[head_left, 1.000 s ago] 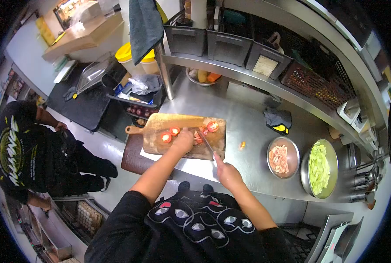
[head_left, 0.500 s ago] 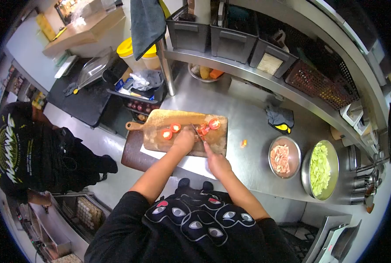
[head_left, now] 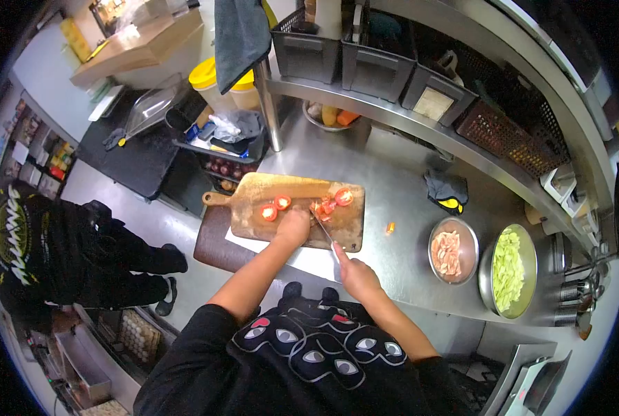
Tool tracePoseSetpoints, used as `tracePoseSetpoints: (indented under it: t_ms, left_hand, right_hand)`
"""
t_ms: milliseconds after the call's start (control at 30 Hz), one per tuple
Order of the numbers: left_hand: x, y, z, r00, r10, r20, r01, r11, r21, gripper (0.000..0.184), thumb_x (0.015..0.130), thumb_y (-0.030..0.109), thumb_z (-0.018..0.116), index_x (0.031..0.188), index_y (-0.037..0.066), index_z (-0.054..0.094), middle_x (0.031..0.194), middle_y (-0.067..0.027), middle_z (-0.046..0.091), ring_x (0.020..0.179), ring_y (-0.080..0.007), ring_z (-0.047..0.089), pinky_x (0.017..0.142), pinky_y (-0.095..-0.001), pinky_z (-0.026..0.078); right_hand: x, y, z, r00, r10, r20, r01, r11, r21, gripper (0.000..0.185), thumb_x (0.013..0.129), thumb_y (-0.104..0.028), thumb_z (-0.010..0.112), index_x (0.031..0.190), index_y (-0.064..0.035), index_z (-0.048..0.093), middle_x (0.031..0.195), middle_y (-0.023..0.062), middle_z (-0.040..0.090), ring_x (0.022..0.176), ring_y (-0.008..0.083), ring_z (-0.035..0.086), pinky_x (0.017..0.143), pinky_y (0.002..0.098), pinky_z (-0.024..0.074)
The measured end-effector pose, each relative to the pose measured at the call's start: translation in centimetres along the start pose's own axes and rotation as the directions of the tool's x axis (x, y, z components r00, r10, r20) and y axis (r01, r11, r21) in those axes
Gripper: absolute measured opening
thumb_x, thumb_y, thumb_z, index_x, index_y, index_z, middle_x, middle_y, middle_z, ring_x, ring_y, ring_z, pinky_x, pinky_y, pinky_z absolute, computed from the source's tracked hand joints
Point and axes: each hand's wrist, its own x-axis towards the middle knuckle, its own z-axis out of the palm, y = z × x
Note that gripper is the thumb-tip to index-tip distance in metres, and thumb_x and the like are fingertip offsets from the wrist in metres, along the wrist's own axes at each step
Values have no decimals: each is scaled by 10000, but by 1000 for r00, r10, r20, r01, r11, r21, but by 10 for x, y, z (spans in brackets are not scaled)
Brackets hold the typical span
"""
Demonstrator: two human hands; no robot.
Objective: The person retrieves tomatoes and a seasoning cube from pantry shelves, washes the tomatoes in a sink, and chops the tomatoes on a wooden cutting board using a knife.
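Note:
My right hand [head_left: 359, 277] grips a knife [head_left: 325, 231] by its handle, the blade angled up and left over the wooden cutting board [head_left: 254, 232]. Beside the blade, my left hand [head_left: 294, 229] rests on the board with its fingers curled together. Whatever lies under those fingers is hidden. Cut tomato pieces [head_left: 325, 208] sit in a small pile just past the knife tip. One tomato half [head_left: 344, 197] lies to their right, cut face up. Two more, a near tomato half [head_left: 268, 212] and a farther tomato half [head_left: 282, 202], lie on the board's left side.
To the right stand a metal bowl of pale pink slices [head_left: 446, 252] and a larger bowl of chopped green vegetable [head_left: 508, 269]. A grey-and-yellow cloth [head_left: 446, 188] lies behind them. Bins [head_left: 377, 73] line the shelf above. Another person [head_left: 67, 249] stands at the left.
My right hand has drawn the knife slightly back toward me and to the right. My left hand stays on the board. The other person's arm no longer shows over the lower-left containers.

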Motion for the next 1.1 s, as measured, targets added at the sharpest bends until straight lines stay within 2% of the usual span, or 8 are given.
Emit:
tracePoseSetpoints:
  t_ms: [233, 433, 600, 733, 833, 867, 967, 1100]
  left_hand:
    - [4, 0, 1, 999, -38, -11, 37, 999, -38, 188, 780, 28, 488, 889, -42, 623, 970, -245, 592, 857, -358, 627, 752, -411, 520]
    - [34, -1, 23, 973, -1, -231, -86, 926, -368, 112, 731, 78, 586, 800, 8, 639, 767, -229, 621, 780, -370, 620, 707, -442, 489]
    - [63, -2, -19, 995, 19, -95, -36, 983, -181, 146, 766, 102, 545, 824, 77, 677, 738, -210, 622, 736, -377, 620, 698, -437, 489]
    - [93, 28, -30, 971, 229, -74, -229, 973, 8, 160, 750, 117, 554, 860, 53, 651, 852, -194, 638, 833, -343, 625, 739, -421, 499]
    - [111, 48, -18, 951, 305, 43, -308, 949, 72, 168, 740, 112, 566, 878, 61, 647, 883, -183, 640, 851, -340, 620, 758, -415, 492]
    - [115, 53, -16, 946, 309, 95, -317, 944, 92, 174, 734, 107, 574, 887, 62, 644, 895, -180, 640, 857, -339, 618, 764, -413, 490]
    - [123, 62, -12, 952, 248, 182, -255, 967, 17, 220, 696, 98, 618, 912, 55, 625, 924, -175, 639, 875, -344, 610, 773, -405, 482]
    - [111, 64, -26, 958, 149, 245, -84, 963, -255, 272, 672, 67, 665, 935, 41, 597, 827, -138, 648, 787, -258, 632, 687, -366, 494]
  right_hand:
    - [30, -8, 4, 998, 68, -3, -68, 998, 18, 528, 874, -145, 451, 1379, -218, 314, 723, 242, 600, 673, 392, 604, 645, 476, 475]
    - [12, -5, -33, 983, 180, 42, -184, 947, 265, 512, 879, -143, 453, 1370, -238, 345, 818, 263, 606, 754, 397, 612, 695, 445, 476]
    - [-11, 15, -27, 992, 123, 7, -115, 904, 411, 511, 887, -145, 452, 1377, -227, 333, 861, 265, 609, 791, 383, 623, 732, 411, 481]
    - [-3, 21, 12, 997, 7, -82, 33, 877, 480, 500, 883, -147, 436, 1368, -220, 338, 786, 272, 599, 739, 411, 602, 715, 445, 481]
    - [8, 11, 13, 997, 65, 52, -82, 871, 484, 498, 880, -143, 440, 1365, -200, 343, 817, 277, 601, 774, 411, 604, 731, 440, 482]
    - [18, 25, 44, 973, -57, -225, 170, 832, 527, 493, 881, -151, 446, 1363, -185, 348, 857, 282, 600, 801, 412, 605, 736, 439, 483]
    - [21, 15, 20, 995, 84, 46, -96, 824, 558, 489, 883, -149, 448, 1362, -174, 352, 888, 282, 601, 822, 411, 605, 740, 432, 485]
    - [27, 31, 36, 992, 75, -97, -6, 821, 571, 484, 910, -154, 439, 1376, -237, 342, 628, 160, 580, 488, 212, 564, 540, 341, 490]
